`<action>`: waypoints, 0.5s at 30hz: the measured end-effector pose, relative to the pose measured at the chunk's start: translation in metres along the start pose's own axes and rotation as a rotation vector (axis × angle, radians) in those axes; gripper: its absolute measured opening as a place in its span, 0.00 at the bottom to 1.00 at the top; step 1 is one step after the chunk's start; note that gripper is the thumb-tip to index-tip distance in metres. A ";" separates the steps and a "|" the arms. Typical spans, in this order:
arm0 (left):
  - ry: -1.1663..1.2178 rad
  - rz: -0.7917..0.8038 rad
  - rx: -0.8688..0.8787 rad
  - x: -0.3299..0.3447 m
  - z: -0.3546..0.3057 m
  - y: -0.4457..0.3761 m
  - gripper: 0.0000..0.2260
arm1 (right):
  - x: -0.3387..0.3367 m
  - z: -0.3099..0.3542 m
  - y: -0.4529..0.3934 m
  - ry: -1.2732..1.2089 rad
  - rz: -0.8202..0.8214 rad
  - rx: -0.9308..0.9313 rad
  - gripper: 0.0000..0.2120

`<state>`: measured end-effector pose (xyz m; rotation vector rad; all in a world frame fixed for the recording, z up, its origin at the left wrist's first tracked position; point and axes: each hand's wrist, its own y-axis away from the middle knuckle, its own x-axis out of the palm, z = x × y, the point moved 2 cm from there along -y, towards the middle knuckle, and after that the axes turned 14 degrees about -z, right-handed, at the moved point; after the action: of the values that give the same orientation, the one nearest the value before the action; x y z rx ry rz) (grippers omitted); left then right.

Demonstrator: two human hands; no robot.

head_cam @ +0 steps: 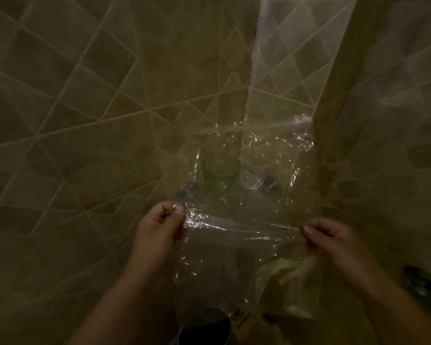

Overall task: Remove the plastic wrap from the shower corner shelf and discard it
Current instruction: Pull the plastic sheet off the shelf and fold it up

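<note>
A clear, crinkled sheet of plastic wrap [246, 207] hangs in front of the shower corner, stretched between my two hands. My left hand [157, 227] pinches its left edge between thumb and fingers. My right hand [331, 235] pinches the right edge at about the same height. Through the wrap I see a green cup [220, 179], a clear rounded item [253, 179] and two dark suction-like fittings [271, 185]. The corner shelf itself is hard to make out in the dim light.
Tan tiled walls [85, 120] with pale diagonal grout lines meet at a corner [249, 83] behind the wrap. A dark round container [204, 327] sits at the bottom centre. A dark green-edged object [421, 282] lies at the lower right.
</note>
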<state>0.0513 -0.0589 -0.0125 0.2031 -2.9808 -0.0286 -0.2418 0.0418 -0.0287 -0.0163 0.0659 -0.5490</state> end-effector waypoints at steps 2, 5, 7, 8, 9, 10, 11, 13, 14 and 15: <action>0.078 -0.030 -0.040 0.001 -0.002 -0.001 0.07 | 0.003 -0.001 0.002 -0.076 0.033 0.078 0.12; 0.173 -0.040 -0.130 0.002 -0.002 -0.005 0.10 | 0.007 -0.004 0.007 -0.045 0.127 0.139 0.11; 0.173 -0.018 -0.152 0.001 -0.003 -0.009 0.11 | 0.006 -0.007 0.007 -0.011 0.103 0.122 0.05; 0.155 -0.013 -0.144 0.001 -0.003 -0.013 0.11 | 0.004 -0.008 0.007 0.018 0.083 0.117 0.03; 0.117 -0.011 -0.124 0.001 -0.004 -0.017 0.11 | 0.001 -0.009 0.006 0.054 0.069 0.111 0.04; 0.072 -0.012 -0.098 0.001 -0.004 -0.022 0.11 | -0.002 -0.011 0.006 0.102 0.066 0.105 0.07; 0.041 -0.016 -0.080 0.001 -0.004 -0.027 0.12 | -0.004 -0.012 0.005 0.154 0.081 0.099 0.09; 0.046 -0.025 -0.084 0.001 -0.002 -0.032 0.14 | -0.006 -0.013 0.006 0.226 0.144 0.098 0.08; 0.058 -0.031 -0.091 0.002 0.000 -0.034 0.15 | -0.007 -0.013 0.007 0.234 0.171 0.111 0.05; 0.049 -0.032 -0.091 0.003 0.002 -0.035 0.15 | -0.006 -0.012 0.008 0.223 0.182 0.115 0.04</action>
<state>0.0531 -0.0935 -0.0147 0.2368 -2.9193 -0.1602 -0.2438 0.0523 -0.0404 0.1620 0.2507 -0.3701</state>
